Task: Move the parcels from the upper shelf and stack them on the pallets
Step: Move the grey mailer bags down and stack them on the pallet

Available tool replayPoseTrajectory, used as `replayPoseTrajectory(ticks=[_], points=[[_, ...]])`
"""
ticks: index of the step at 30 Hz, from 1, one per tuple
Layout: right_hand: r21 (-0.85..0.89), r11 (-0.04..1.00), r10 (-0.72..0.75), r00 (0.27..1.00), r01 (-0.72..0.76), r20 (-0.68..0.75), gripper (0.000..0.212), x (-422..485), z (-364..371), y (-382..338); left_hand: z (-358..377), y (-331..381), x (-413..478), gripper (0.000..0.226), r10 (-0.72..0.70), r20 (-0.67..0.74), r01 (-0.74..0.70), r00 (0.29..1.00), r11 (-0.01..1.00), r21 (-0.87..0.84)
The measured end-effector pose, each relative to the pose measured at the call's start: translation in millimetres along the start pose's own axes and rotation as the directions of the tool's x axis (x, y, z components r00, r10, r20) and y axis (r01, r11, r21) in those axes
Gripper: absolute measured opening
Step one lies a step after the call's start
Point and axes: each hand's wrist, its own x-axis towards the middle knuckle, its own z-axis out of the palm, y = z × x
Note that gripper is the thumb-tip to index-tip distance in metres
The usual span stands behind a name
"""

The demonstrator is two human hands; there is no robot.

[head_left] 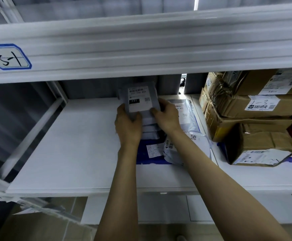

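Note:
A grey poly-bag parcel (138, 98) with a white shipping label tops a small stack of grey mailers (149, 127) in the middle of the white shelf (72, 145). My left hand (128, 124) grips the stack's left side and my right hand (166, 115) grips its right side, thumbs on the top parcel's lower edge. More soft parcels lie beside it: a clear-wrapped one (185, 112) to the right, a white one (190, 148) and a blue one (150, 152) nearer the front. No pallet is in view.
Taped cardboard boxes (256, 117) are piled at the shelf's right end. A white shelf beam (141, 54) with a handwritten blue-bordered tag (8, 56) hangs close overhead. The shelf's left half is bare. Brown floor and a cardboard box (37, 228) show below.

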Motion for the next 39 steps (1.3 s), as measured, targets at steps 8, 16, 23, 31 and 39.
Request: replayPoseTrajectory(ticks=[8,16,23,31,39], points=[[0.149,0.987,0.094,0.961,-0.057,-0.259,0.047,14,-37,7,36,19,-2,0.058,0.105,0.201,-0.091,0.974,0.993,-0.076],[0.048,0.983,0.184,0.912,-0.179,-0.365,0.040,22,-72,35,67,20,-6,0.066,0.127,0.457,-0.197,0.880,0.975,0.107],[-0.073,0.950,0.264,0.907,-0.303,-0.328,0.040,26,-73,57,88,22,-5,0.049,0.082,0.540,-0.386,0.838,0.788,0.480],[-0.184,0.899,0.353,0.907,-0.397,-0.230,0.026,25,-74,64,100,19,-10,0.030,-0.089,0.590,-0.360,0.802,0.716,0.598],[-0.306,0.854,0.396,0.907,-0.422,-0.144,0.027,27,-77,66,107,11,-11,0.031,-0.222,0.584,-0.236,0.781,0.762,0.604]])
